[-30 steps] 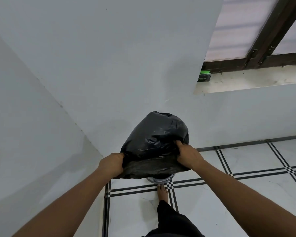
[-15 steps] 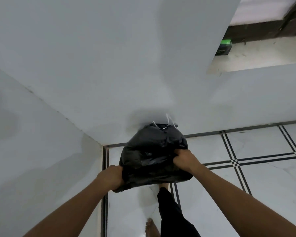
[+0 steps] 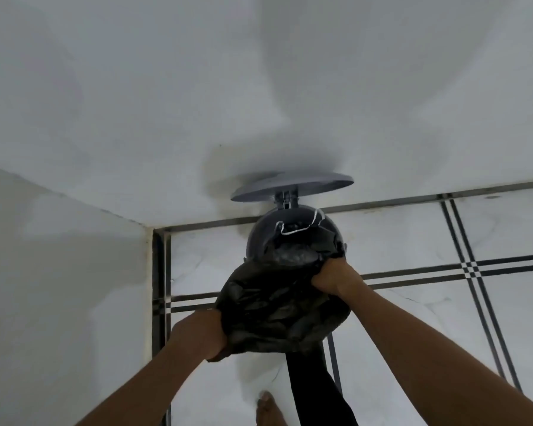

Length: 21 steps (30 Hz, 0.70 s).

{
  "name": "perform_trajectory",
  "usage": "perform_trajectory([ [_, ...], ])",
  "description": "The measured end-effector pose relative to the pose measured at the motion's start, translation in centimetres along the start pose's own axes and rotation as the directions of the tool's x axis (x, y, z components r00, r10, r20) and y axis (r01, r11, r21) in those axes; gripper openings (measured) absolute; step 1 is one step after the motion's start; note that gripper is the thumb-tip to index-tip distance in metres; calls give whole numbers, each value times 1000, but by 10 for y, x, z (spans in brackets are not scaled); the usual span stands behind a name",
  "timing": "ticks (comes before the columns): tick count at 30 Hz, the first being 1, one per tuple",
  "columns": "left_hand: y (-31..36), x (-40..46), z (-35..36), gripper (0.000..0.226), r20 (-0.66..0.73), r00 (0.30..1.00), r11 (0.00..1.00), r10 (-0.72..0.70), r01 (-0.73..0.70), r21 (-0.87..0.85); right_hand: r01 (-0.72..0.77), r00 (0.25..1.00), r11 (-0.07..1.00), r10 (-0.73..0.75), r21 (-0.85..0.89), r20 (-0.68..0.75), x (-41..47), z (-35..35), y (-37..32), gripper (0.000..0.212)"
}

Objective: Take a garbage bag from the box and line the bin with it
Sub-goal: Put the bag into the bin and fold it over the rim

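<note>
Nearest you, a bare foot (image 3: 266, 407) stands on the tiled floor (image 3: 413, 241). Your left hand (image 3: 202, 335) and right hand (image 3: 333, 276) are apart, each clenched on the black garbage bag (image 3: 277, 309), held over the grey bin (image 3: 290, 232). Beyond, the bin's lid (image 3: 293, 183) stands open against the wall (image 3: 259, 87).
</note>
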<state>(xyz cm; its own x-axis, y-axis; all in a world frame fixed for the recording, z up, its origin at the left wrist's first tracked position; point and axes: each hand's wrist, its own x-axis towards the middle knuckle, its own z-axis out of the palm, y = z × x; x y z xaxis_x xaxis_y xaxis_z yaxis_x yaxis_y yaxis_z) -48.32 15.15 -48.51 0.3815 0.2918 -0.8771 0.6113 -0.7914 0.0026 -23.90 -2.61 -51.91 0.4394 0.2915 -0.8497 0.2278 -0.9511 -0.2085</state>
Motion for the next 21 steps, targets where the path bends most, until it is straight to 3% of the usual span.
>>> perform_trajectory([
  [4, 5, 65, -1, 27, -60, 998, 999, 25, -26, -26, -20, 997, 995, 26, -93, 67, 65, 13, -6, 68],
  [9, 14, 113, -18, 45, -392, 919, 978, -45, -39, -205, -26, 998, 995, 32, -97, 60, 133, 17, -8, 62],
  [11, 23, 124, -25, 50, -457, 888, 963, -50, -78, -257, -3, 1000, 994, 4, -110, 7, 152, 17, -8, 55],
  [17, 45, 153, -53, 51, -314, 947, 890, 70, -201, -408, 169, 952, 878, -263, -447, -156, 156, 31, 2, 41],
  [21, 52, 164, -64, 53, -337, 937, 890, 91, -228, -395, 246, 962, 911, -272, -331, -34, 154, 33, 12, 45],
])
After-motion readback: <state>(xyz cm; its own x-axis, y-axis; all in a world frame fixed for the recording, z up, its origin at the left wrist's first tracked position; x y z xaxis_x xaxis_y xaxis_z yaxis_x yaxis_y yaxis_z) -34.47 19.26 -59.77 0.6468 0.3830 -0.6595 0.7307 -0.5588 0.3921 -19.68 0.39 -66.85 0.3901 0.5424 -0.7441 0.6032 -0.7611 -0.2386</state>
